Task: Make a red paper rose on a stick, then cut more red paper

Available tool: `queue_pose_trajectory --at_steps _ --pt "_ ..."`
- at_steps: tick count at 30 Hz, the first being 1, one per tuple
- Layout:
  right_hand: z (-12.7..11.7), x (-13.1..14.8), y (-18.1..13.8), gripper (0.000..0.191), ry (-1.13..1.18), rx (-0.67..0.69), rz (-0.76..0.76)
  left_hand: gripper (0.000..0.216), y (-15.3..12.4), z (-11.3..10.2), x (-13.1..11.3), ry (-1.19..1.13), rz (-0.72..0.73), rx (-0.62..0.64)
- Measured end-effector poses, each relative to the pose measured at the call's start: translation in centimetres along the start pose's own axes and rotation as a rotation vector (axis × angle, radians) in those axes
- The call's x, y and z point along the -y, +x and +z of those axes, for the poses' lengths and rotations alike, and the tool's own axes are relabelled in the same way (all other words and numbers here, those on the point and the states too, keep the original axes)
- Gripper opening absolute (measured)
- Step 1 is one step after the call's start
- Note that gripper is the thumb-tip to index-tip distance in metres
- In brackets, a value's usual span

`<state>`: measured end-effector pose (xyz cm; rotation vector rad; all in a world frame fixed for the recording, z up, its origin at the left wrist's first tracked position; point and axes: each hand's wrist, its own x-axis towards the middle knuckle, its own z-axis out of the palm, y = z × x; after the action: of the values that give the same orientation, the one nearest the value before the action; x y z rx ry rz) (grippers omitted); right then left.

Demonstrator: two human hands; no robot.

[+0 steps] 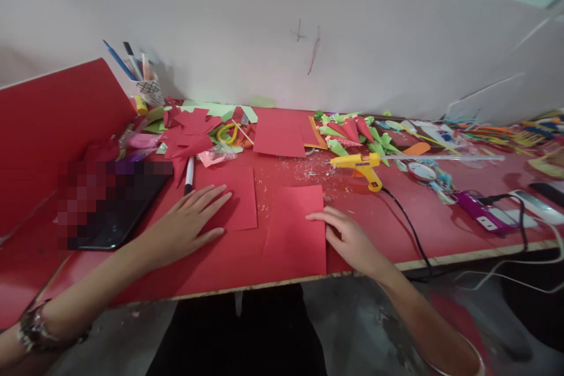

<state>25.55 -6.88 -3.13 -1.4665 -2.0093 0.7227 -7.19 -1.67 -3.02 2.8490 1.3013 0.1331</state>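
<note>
My left hand [196, 217] lies flat with fingers spread, partly over a red paper sheet [242, 200] on the red table. In my right hand [350, 238] is the right edge of another red paper sheet [295, 229], near the table's front edge; the index finger rests on top and the lower fingers are partly hidden. Just beyond my left hand lies a white marker with a black cap [189, 173]. A yellow glue gun [359, 165] rests on its side to the right of the sheets, its black cord running off the front edge.
Red paper scraps [191, 129] and a larger red sheet [279, 132] lie along the wall. Green and red paper cones [352, 129] are piled behind the glue gun. A pen cup [150, 91], a black phone [127, 211] and a purple power strip [484, 211] stand around.
</note>
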Motion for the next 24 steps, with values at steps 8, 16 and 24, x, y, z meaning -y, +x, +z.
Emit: queue_pose_trajectory --at_steps 8,16,24 --pt "-1.1 -0.1 0.2 0.025 -0.033 0.105 -0.083 0.062 4.1 -1.3 -4.7 -0.156 0.267 0.097" --pt "-1.3 -0.8 -0.5 0.027 -0.306 -0.036 -0.244 0.079 6.3 0.4 -5.4 -0.236 0.293 0.209" --pt "-2.1 -0.3 -0.8 0.022 -0.229 0.351 -0.257 0.079 6.4 0.7 -5.6 -0.254 0.291 0.173"
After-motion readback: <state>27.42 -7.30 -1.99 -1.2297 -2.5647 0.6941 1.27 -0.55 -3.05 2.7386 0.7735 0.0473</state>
